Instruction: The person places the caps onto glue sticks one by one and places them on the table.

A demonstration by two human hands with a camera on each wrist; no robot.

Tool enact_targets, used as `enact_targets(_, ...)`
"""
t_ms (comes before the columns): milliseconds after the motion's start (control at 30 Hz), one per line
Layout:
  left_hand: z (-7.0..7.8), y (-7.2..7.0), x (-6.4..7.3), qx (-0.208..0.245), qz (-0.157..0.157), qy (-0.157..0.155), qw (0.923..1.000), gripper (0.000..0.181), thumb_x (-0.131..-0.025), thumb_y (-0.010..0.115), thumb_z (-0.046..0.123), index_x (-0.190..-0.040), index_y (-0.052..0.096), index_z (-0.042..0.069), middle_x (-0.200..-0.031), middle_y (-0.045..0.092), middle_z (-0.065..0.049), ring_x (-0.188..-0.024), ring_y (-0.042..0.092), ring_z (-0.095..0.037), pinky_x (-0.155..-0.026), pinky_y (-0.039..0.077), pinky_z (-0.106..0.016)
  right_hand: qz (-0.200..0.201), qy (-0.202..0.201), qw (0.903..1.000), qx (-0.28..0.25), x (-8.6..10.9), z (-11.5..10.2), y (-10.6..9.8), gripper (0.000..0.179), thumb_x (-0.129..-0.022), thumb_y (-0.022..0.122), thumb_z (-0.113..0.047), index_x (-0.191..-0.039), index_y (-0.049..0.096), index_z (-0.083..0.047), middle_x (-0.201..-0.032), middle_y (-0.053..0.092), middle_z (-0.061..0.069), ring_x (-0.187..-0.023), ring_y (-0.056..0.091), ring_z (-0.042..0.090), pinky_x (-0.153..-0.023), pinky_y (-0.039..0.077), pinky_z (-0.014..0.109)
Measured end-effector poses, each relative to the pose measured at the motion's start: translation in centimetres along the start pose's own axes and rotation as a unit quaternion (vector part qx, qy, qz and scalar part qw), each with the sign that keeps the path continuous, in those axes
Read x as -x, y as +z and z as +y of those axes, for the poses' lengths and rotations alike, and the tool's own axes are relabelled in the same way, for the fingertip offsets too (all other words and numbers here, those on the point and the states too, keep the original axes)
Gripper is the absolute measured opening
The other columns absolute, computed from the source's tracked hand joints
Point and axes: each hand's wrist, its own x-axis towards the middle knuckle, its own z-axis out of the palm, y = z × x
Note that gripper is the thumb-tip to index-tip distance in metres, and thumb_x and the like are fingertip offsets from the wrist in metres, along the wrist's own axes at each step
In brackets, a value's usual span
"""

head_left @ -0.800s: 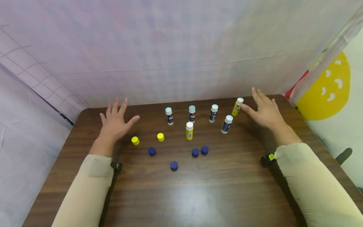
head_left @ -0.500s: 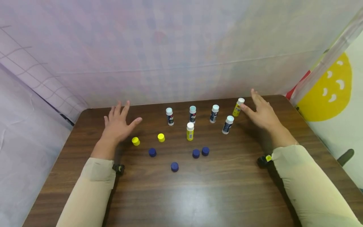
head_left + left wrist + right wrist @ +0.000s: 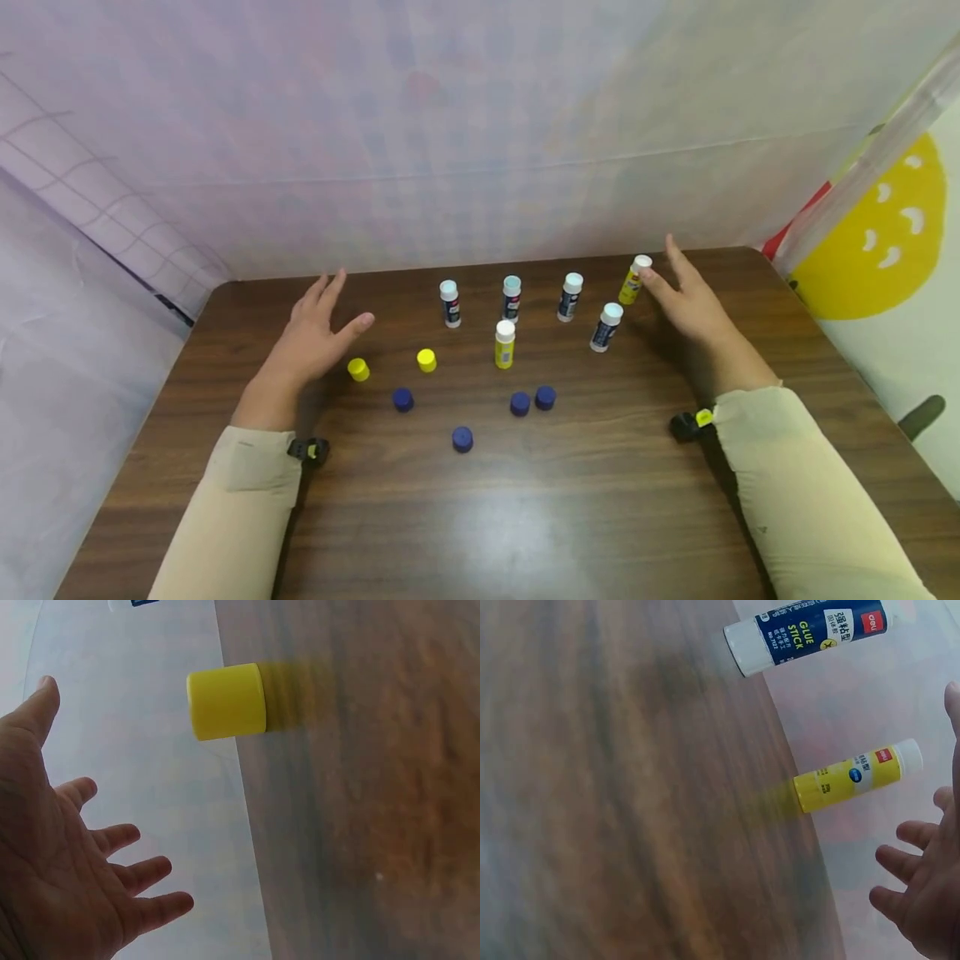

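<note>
My left hand (image 3: 311, 333) hovers at the left of the table, fingers spread and nothing held. Nearest to it is a yellow cap (image 3: 358, 370), which stands beyond the palm in the left wrist view. My right hand (image 3: 693, 304) is also empty, its thumb overlapping the top of a yellow glue stick (image 3: 628, 288) in the head view. In the right wrist view that yellow glue stick (image 3: 851, 776) stands apart from the fingers. A navy glue stick (image 3: 606, 328) is near it. All the glue sticks stand upright without caps, white ends up.
Three more navy glue sticks, one of them here (image 3: 450, 305), line the back, with another yellow one (image 3: 505, 346) in front. A second yellow cap (image 3: 427, 360) and several navy caps (image 3: 462, 439) lie on the brown table (image 3: 510, 525). A pale curtain (image 3: 450, 133) hangs behind.
My left hand has turned more onto its side, its fingers bunching together in the head view. The right hand has turned a little likewise. Glue sticks and caps stay in place.
</note>
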Motion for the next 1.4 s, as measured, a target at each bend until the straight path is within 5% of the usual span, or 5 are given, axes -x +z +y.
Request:
enact_targets(433,0.0,-0.4,0.5,0.036,-0.038,0.01,0.9986,0.092,-0.101,0.042,0.072,-0.167,-0.006,0.031,-0.175,-0.003,-0.019,-0.158,0.007,-0.053,-0.119,0.02,-0.079,-0.018,0.011,0.9896,-0.142,-0.8,0.7,0.7,0.085,-0.108,0.055,-0.035,-0.168,-0.004,-0.023,-0.174,0.014,0.018,-0.158,0.02,0.043,-0.129,0.019,0.061)
enact_targets(700,-0.2,-0.2,0.8,0.049,-0.068,0.012,0.9964,0.093,-0.1,0.046,0.072,-0.168,-0.001,0.029,-0.174,0.004,-0.021,-0.157,0.014,-0.051,-0.122,0.022,-0.074,0.008,0.026,0.9639,-0.265,-1.4,1.5,1.4,0.079,-0.106,0.061,-0.028,-0.168,0.014,-0.018,-0.17,0.026,0.02,-0.147,0.041,0.02,-0.11,0.047,0.016)
enact_targets(833,-0.3,0.2,0.8,0.054,-0.078,0.012,0.9954,0.094,-0.1,0.047,0.072,-0.168,0.003,0.026,-0.174,0.007,-0.022,-0.157,0.016,-0.05,-0.123,0.021,-0.073,0.014,0.033,0.9668,-0.253,-1.7,1.6,1.6,0.075,-0.105,0.063,-0.028,-0.167,0.022,-0.018,-0.169,0.03,0.018,-0.146,0.041,0.018,-0.111,0.045,0.015)
enact_targets(1100,-0.7,0.5,0.7,0.052,-0.094,0.009,0.9942,0.094,-0.1,0.048,0.07,-0.169,0.005,0.024,-0.174,0.007,-0.022,-0.157,0.016,-0.05,-0.123,0.02,-0.074,0.024,0.058,0.9747,-0.214,-2.0,1.6,2.0,0.073,-0.104,0.065,-0.035,-0.165,0.029,-0.018,-0.169,0.033,0.015,-0.154,0.035,0.026,-0.128,0.031,0.043)
enact_targets(1400,-0.9,0.5,0.6,0.075,-0.128,0.019,0.9887,0.093,-0.1,0.057,0.063,-0.169,0.01,0.023,-0.173,0.012,-0.022,-0.156,0.021,-0.048,-0.123,0.025,-0.07,0.04,0.044,0.9733,-0.222,-2.1,1.8,2.8,0.061,-0.101,0.07,-0.032,-0.153,0.05,-0.006,-0.142,0.065,-0.009,-0.122,0.055,-0.003,-0.097,0.045,0.009)
